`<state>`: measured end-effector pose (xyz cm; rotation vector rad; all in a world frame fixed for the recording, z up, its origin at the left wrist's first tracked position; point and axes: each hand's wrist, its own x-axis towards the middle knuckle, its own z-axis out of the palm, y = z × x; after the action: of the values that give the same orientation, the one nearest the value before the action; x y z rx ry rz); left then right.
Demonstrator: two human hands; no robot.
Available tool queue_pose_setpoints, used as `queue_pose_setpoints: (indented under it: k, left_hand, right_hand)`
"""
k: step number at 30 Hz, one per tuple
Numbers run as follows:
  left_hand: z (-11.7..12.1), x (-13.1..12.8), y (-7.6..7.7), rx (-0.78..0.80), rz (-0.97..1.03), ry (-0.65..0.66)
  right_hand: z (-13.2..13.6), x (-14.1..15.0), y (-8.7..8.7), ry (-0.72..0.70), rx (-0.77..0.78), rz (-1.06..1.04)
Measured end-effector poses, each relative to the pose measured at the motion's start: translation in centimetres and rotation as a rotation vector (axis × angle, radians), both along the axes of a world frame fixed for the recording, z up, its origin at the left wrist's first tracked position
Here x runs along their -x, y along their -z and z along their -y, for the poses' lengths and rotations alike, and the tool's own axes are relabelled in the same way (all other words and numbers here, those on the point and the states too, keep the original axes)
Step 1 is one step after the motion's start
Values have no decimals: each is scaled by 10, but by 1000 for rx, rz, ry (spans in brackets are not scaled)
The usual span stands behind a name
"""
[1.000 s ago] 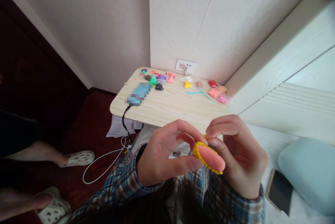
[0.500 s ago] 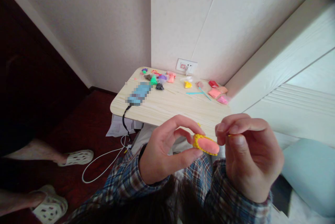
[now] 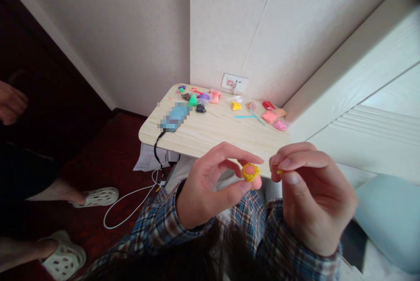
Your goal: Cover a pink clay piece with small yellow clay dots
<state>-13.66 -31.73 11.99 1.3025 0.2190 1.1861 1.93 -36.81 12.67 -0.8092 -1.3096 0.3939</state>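
Between the thumb and fingers of my left hand (image 3: 210,189) is a small pink clay piece (image 3: 257,182) with a bumpy yellow clay border (image 3: 246,175). It is turned so that one rounded end faces me. My right hand (image 3: 311,193) is just to its right, thumb and fingertips pinched on a tiny bit of yellow clay (image 3: 280,171). The two hands are close but apart, above the near edge of the table (image 3: 210,134).
Bags of coloured clay lie along the table's back, among them a yellow lump (image 3: 236,105) and a black one (image 3: 201,108). Blue sticks (image 3: 257,117) lie near pink packets (image 3: 269,117). A cabled phone (image 3: 175,117) is at left. Another person's legs and hand (image 3: 11,102) show at far left.
My left hand has turned the pink clay piece from lengthwise to end-on. The yellow bit in my right fingertips shows more. Another person's hand has come into view at the left.
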Motion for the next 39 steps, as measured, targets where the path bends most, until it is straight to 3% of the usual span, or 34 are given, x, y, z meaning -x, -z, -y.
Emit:
queue_pose_setpoints:
  k: [4, 16, 23, 39]
  left_hand:
    - [2, -1, -2, 71, 7, 7]
    - [3, -2, -2, 93, 13, 34]
    - [3, 0, -2, 122, 31, 47]
    - [2, 1, 0, 109, 10, 36]
  right_hand:
    - [1, 2, -3, -12, 11, 5]
    - [4, 6, -4, 10, 55, -7]
    - [7, 8, -5, -27, 108, -116]
    - [4, 2, -1, 54, 147, -146]
